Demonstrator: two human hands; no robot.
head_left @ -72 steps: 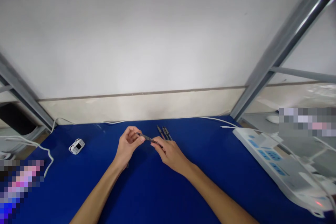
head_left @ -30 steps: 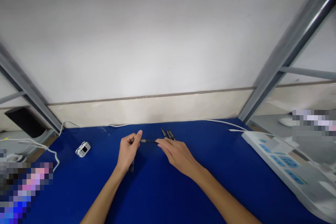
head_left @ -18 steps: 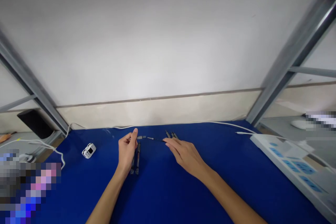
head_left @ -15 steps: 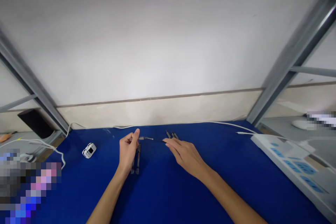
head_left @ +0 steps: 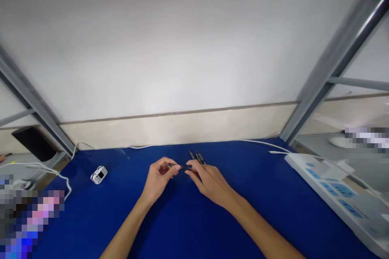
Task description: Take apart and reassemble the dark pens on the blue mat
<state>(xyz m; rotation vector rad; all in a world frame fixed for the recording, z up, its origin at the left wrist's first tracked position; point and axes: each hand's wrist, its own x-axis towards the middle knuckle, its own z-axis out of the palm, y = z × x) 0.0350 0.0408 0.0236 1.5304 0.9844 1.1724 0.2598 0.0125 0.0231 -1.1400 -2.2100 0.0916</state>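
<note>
Pen (head_left: 184,168) is a little below the centre of the frame, held above the blue table (head_left: 188,222). The left hand (head_left: 156,181) pinches it between thumb and fingers from one side, and the right hand (head_left: 209,179) pinches the other end. Whether it is one piece or two parts which meet, I cannot tell, because the fingers cover most of it.

What could go wrong, I judge, is a slip: the pen is thin, and only fingertips hold it. If the two hands pull or push out of line, a small part may come loose, fall and roll on the smooth table. Also the right hand is just beside the other pens (head_left: 199,157), so a careless move of it could knock them.

As for writing, I can read no brand on any pen. The white device (head_left: 99,174) at the left of the frame has a dark screen, too small to read. On the power strip (head_left: 331,194), lower right, the blue panels show no readable label.
</note>
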